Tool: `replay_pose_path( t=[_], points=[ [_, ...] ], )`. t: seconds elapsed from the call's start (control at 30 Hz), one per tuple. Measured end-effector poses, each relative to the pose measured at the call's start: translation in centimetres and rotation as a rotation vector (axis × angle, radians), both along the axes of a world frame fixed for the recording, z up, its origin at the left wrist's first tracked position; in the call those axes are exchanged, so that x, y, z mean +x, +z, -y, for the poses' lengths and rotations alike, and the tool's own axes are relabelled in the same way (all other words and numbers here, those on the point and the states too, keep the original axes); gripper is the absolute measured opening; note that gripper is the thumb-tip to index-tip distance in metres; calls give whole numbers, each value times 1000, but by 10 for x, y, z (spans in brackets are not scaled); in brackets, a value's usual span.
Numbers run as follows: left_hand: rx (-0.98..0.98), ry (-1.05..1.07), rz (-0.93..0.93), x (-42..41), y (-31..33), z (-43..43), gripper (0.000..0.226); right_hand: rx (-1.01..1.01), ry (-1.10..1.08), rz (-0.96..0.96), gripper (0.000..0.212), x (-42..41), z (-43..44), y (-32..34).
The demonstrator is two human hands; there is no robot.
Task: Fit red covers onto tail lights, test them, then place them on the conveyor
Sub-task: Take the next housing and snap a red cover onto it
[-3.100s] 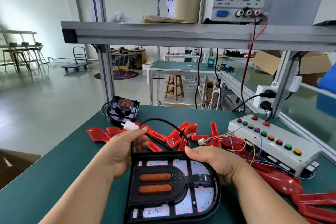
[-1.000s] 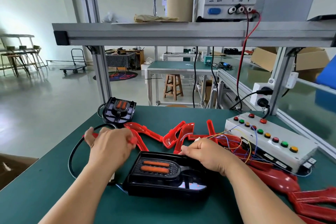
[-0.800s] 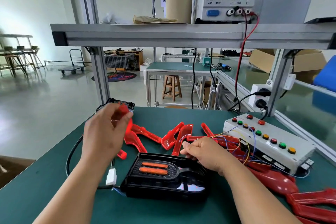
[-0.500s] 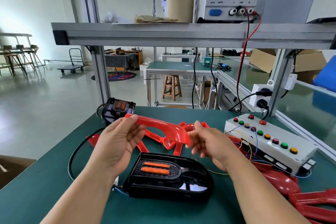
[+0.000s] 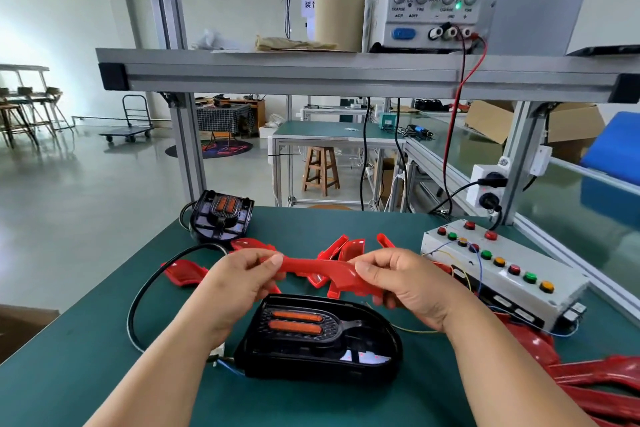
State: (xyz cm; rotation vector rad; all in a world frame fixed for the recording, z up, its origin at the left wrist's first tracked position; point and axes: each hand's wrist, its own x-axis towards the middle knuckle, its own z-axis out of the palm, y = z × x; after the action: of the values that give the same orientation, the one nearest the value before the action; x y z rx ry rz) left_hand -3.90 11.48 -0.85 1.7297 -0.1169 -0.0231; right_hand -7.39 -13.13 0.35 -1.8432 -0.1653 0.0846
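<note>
**Both hands hold a red cover above the tail light**

The left hand (image 5: 242,282) pinches one end of a long, curved red cover (image 5: 322,269) between thumb and curled fingers. The right hand (image 5: 405,284) grips the other, wider end the same way, thumb on top. The cover runs roughly level between the two hands, raised off the table (image 5: 86,340) and just behind the near tail light (image 5: 346,350); whether it touches the housing cannot be told.

That tail light, a black housing with two orange strips on its top face, lies flat on the green table right in front of the person, between the forearms. A black cable (image 5: 145,288) loops out from its left side across the table.

A second tail light (image 5: 221,215) of the same kind sits at the far left edge of the table, well apart from the first. More loose red covers (image 5: 341,246) lie scattered behind the hands, one (image 5: 185,272) to the left of the left hand, and a pile of red parts (image 5: 588,381) fills the near right corner.

To the right of the hands stands a grey button box (image 5: 502,274) with red, green and orange buttons and thin coloured wires trailing from its near side. On the shelf (image 5: 311,74) above, a power supply (image 5: 426,3) shows 0.000 and 12.00, and a red lead (image 5: 453,114) hangs down from it.
</note>
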Motion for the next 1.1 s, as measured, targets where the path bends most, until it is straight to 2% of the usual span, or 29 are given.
replay_pose_path(
  t=[0.07,0.1,0.23,0.4,0.63,0.87,1.0,1.1],
  points=[
    [267,8,114,2,-5,0,15,-64,11,-17,12,-4,2,-1],
    [329,1,138,1,-6,0,15,-98,9,-19,12,-5,3,-1],
    [430,-35,128,2,-11,-1,14,-194,85,-51,18,-12,5,-3],
    [420,-56,82,4,-13,-5,15,-439,103,1,24,-15,4,-8],
    [438,-82,81,11,-15,-3,15,-479,60,-8,24,-17,5,-7],
    [441,-238,44,14,-13,-5,6,-507,63,-22,15,-20,11,-2],
    [436,-250,70,15,-13,-4,6,-516,57,-9,21,-21,12,0],
    [402,-242,111,15,-9,-4,8,-450,46,13,24,-22,16,4]
  ],
)
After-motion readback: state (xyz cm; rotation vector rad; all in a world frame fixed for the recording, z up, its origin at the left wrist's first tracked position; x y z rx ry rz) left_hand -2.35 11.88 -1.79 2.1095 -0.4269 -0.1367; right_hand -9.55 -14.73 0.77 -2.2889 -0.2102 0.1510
